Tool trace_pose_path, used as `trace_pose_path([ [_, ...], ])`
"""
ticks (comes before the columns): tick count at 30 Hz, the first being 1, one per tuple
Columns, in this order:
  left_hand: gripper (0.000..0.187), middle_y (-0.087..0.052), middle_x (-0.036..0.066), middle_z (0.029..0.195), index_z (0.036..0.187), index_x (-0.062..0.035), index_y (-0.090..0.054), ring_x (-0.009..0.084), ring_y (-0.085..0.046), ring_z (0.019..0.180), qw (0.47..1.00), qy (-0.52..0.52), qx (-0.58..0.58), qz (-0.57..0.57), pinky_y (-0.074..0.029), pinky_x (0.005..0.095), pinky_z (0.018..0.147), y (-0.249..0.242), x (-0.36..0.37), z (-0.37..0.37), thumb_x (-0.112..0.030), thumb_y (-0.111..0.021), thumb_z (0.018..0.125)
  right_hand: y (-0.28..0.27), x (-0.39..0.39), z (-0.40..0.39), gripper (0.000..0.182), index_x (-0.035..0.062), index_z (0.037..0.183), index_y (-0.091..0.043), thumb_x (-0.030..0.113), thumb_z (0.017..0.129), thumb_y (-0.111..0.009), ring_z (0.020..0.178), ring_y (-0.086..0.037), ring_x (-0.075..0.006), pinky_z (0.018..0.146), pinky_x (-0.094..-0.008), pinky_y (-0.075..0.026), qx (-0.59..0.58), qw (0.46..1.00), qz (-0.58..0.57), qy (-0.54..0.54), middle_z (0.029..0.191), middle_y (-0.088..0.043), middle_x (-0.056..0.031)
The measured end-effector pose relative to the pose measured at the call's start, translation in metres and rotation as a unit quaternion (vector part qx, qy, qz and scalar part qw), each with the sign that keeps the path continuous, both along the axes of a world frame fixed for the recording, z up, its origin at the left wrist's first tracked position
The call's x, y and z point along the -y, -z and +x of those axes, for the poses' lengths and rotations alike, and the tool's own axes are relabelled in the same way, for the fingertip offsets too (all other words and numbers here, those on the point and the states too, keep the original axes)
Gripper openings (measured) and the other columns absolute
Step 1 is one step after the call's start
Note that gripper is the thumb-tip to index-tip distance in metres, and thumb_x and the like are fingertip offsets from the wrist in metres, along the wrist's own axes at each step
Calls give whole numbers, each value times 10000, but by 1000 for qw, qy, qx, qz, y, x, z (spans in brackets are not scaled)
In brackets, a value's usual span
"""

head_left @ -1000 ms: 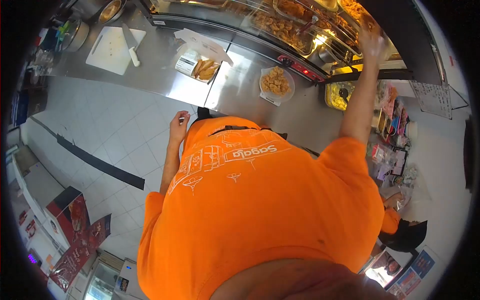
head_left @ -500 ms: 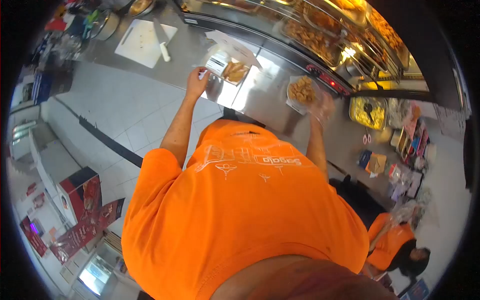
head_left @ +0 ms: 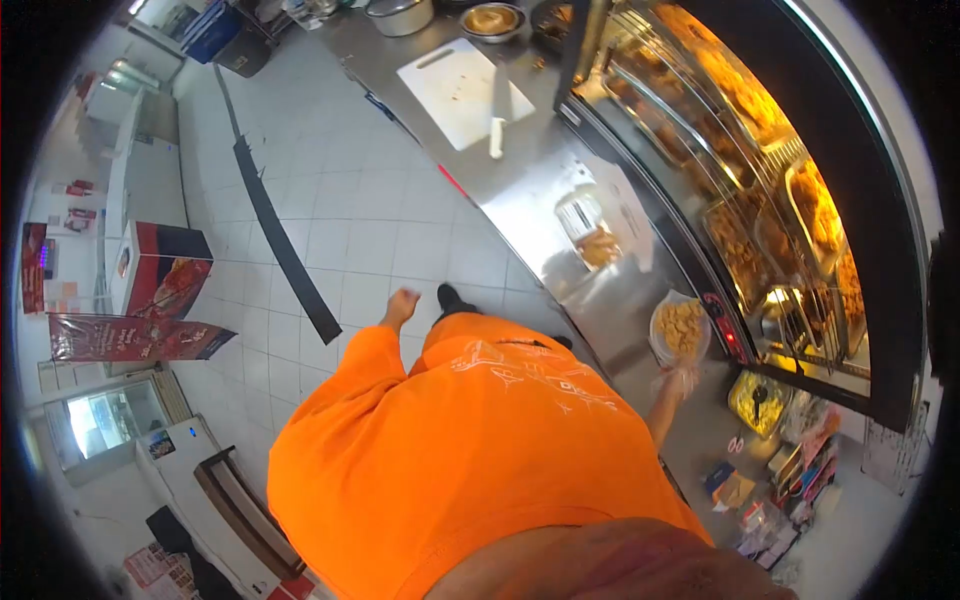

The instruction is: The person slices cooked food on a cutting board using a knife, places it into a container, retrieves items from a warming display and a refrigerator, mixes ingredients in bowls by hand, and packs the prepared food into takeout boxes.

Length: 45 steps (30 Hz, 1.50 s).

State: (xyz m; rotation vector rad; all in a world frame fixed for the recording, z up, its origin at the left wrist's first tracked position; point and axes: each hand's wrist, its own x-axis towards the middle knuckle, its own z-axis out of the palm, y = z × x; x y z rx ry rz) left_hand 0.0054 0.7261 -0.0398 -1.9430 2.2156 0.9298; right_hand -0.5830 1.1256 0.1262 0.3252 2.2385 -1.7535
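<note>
A: Where's the bowl of fried pieces (head_left: 680, 326)?

B: On the steel tabletop (head_left: 535, 215), just in front of the heated cabinet (head_left: 655, 215), near the red control panel (head_left: 728, 335) on its front.

A: And the hands?

B: The right hand (head_left: 678, 380), in a clear glove, is at the bowl's rim, on the side away from the cabinet's left end. It's blurred, so I can't tell how wide it is or whether it grips. The left hand (head_left: 402, 305) is well apart from the cabinet, over the tiled floor (head_left: 370, 250), fingers curled in; I can't tell if it holds anything.

A: What else is around?

B: An open carton (head_left: 600, 235) with golden pieces lies in front of the cabinet, left of the bowl. A container of yellow food (head_left: 757, 402) sits just beside the cabinet's right end. Beyond its left end there's a white cutting board (head_left: 455, 92) with a knife (head_left: 499, 112) on it.
</note>
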Motion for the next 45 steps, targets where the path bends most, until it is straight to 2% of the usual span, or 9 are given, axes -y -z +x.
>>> trace_pose_path([
  [1,506,-696,216,1064,1046,-34,-676,393,-642,1058,999,-32,30,28,-503,490,922,-14,-10,32,-511,-648,879,-26,23,19,314,11,1149,-608,217,918,-663,605,-592,-192,534,-320,-491,2,1000,-21,15,910,-664,-114],
  [2,518,-675,228,1126,1057,-27,-691,423,-622,1071,983,133,119,44,-498,494,935,-6,-9,74,-510,-542,943,-51,49,40,312,16,1171,-603,203,929,-665,627,-604,-186,538,-319,-489,4,999,-42,32,934,-671,-119],
  [3,575,-692,222,1117,1110,-20,-686,401,-633,1094,991,-74,77,77,-491,474,975,22,-12,111,-535,-642,858,-75,81,65,312,17,1170,-600,211,933,-660,625,-603,-184,540,-314,-490,-2,997,-65,41,941,-672,-117],
  [9,530,-710,218,1097,1047,-23,-721,376,-651,1101,996,-59,-2,66,-504,437,962,51,38,224,-503,-681,827,-109,273,178,287,52,1175,-574,241,968,-634,625,-581,-178,536,-286,-485,39,978,-204,-1,946,-658,-110],
  [13,531,-710,206,1106,1094,-47,-711,355,-659,1091,956,-249,-60,144,-504,420,969,11,130,212,-502,-692,821,-97,418,224,292,49,1173,-560,230,962,-649,680,-605,-182,559,-289,-501,67,951,-290,-85,978,-652,-114],
  [23,381,-723,132,982,1030,-96,-719,307,-682,955,956,-224,-182,-51,-520,422,840,-21,458,221,-435,-672,864,-89,745,321,319,84,1202,-550,210,929,-657,641,-643,-205,569,-319,-559,125,905,-285,-290,963,-658,-92],
  [33,288,-687,84,1006,946,-122,-755,333,-602,1018,924,-244,-108,-273,-465,517,846,-176,792,261,-397,-693,888,-98,1154,395,364,98,1236,-522,242,933,-663,660,-615,-171,555,-319,-559,187,858,-297,-374,987,-647,-82],
  [40,195,-665,39,1046,929,-170,-760,275,-556,1094,910,-57,-101,-399,-376,516,920,-240,1122,168,-348,-717,863,-90,1352,437,318,48,1171,-553,268,958,-635,594,-615,-137,527,-294,-557,157,865,-284,-382,957,-663,-103],
  [45,200,-657,18,1059,961,-204,-740,282,-541,1104,930,11,-127,-345,-339,531,953,-253,1335,77,-369,-726,850,3,1468,445,255,72,1059,-617,310,969,-634,545,-580,-142,497,-265,-509,126,911,-167,-357,864,-661,-71],
])
